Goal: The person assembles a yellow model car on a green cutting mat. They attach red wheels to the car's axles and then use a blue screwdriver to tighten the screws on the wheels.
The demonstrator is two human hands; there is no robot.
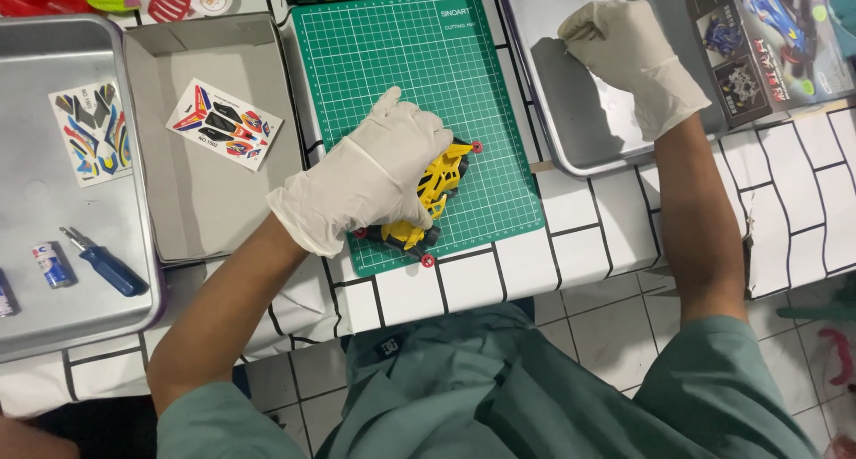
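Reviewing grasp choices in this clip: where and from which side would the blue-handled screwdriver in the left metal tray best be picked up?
Probably by the blue handle, from above. The screwdriver lies flat on the left tray, handle toward the lower right, metal tip toward the upper left. The handle is the thickest part, with bare tray on both sides. The small battery lies apart, left of it. The left hand, now on the yellow toy car, is nearer.

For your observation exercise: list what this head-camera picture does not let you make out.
- Yellow toy car: mostly hidden beneath the left hand.
- Right hand: fingertips curled over the metal tray; any held part is hidden.
- Left tray: cut off by the frame's edge.
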